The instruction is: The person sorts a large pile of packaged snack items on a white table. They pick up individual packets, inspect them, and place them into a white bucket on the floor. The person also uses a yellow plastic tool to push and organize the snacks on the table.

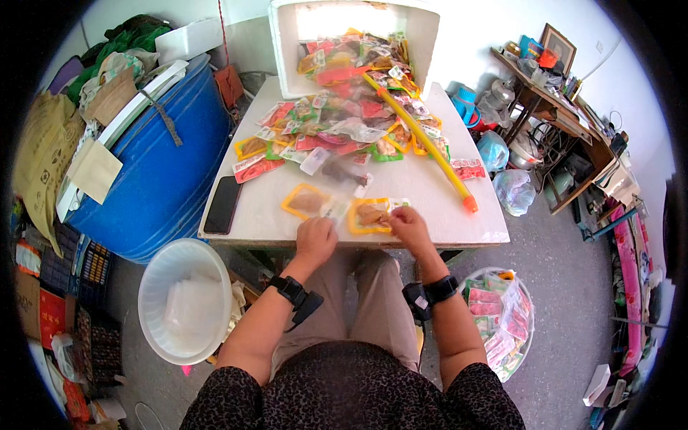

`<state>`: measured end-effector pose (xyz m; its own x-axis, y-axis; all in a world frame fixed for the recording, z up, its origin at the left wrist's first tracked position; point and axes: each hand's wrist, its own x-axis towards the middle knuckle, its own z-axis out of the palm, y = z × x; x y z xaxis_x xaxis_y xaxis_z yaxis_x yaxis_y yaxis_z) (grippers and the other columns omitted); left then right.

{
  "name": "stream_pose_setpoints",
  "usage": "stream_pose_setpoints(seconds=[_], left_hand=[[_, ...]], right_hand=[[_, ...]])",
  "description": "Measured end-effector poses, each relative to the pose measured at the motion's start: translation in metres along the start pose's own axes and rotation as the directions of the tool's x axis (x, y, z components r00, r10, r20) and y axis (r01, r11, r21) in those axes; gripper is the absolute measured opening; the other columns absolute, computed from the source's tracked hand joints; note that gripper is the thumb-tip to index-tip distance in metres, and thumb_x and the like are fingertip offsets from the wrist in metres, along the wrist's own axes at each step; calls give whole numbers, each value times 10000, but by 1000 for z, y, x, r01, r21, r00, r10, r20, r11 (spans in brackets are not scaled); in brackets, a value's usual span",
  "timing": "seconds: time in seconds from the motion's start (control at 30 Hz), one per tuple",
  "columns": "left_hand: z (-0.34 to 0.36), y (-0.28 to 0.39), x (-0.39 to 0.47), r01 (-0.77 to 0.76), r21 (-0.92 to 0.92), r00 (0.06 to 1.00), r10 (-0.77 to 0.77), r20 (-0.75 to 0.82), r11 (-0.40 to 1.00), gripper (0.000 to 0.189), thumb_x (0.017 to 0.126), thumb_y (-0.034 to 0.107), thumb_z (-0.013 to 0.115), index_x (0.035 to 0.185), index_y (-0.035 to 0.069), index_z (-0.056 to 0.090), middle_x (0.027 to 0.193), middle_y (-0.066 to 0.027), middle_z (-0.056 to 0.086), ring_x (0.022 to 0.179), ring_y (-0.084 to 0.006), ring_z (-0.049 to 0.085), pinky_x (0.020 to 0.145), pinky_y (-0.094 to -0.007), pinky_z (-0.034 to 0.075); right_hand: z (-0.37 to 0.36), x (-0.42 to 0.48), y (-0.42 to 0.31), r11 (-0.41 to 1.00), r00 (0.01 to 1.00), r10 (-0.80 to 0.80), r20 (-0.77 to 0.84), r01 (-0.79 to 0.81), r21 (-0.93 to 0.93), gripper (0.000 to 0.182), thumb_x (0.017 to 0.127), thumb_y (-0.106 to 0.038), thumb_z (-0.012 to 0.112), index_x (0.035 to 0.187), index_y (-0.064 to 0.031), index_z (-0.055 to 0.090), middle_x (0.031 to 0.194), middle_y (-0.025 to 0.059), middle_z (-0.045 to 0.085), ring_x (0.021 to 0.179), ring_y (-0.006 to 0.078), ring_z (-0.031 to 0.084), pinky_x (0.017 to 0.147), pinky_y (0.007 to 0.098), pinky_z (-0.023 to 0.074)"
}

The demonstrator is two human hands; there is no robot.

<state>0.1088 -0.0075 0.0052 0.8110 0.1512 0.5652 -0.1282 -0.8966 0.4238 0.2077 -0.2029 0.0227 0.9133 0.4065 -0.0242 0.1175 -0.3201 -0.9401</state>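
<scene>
My left hand (317,236) is at the table's near edge, its fingers curled at the end of a yellow-edged food packet (305,201); whether it grips the packet is unclear. My right hand (411,228) has its fingertips at the right edge of another yellow-edged packet (371,215), which holds brown food and lies flat. A large heap of sealed food packets (328,126) spreads over the white table behind them and into a tipped foam box (280,54). Across the heap's right side slants a yellow stick (424,140) with a red end.
A black phone (223,205) lies at the table's left edge. On the floor stand a white tub (148,301) with clear plastic bags at left and a basket (532,322) of packets at right. A blue barrel (161,177) stands left of the table.
</scene>
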Motion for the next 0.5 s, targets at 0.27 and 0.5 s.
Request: stream_pose_setpoints(seconds=[0.27,0.5], left_hand=[[0,0,2,31,30,998,-32,52,999,98,635,114,488,676,25,486,626,-128,488,633,-312,465,569,-409,355],[-2,-3,1,20,16,998,-21,51,1000,90,627,99,489,622,21,443,607,-137,471,616,-316,459,549,-410,348]], right_hand=[[-24,38,30,964,950,-104,-294,23,-266,299,692,-134,514,933,36,461,756,157,544,733,250,546,633,320,436],[-8,23,19,792,965,197,173,-261,553,297,721,-35,489,998,54,427,889,133,535,768,206,552,639,322,476]])
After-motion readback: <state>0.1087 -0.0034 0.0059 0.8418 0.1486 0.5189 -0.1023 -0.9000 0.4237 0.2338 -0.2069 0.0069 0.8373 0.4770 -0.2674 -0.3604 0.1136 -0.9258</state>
